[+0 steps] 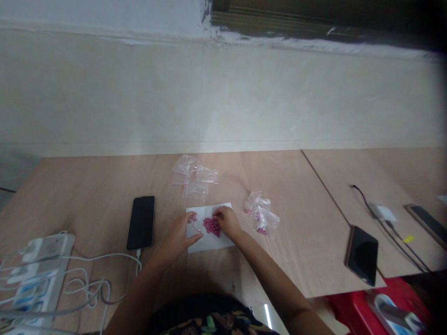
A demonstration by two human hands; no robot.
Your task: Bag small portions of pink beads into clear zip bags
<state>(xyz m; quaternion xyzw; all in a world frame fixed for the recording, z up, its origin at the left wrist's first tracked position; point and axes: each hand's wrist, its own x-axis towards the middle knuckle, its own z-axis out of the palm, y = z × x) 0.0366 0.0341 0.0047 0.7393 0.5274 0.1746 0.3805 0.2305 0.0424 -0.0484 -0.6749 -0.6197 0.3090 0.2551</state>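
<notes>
A pile of small dark pink beads (212, 226) lies on a white sheet of paper (206, 244) in the middle of the table. At the paper's left side, my left hand (179, 235) holds a small clear zip bag (196, 225) with a pink line along its mouth, between the thumb and the curled fingers. My right hand (227, 222) reaches the upper right edge of the pile. Its fingertips are pinched together among the beads; what they grip, if anything, is hidden.
Flat clear zip bags (195, 176) lie beyond the paper. Bags with pink beads (261, 214) sit to its right. A black phone (140, 222) on a white cable lies left, near a power strip (38, 279) with tangled cords. Another phone (362, 255) rests near the right front edge.
</notes>
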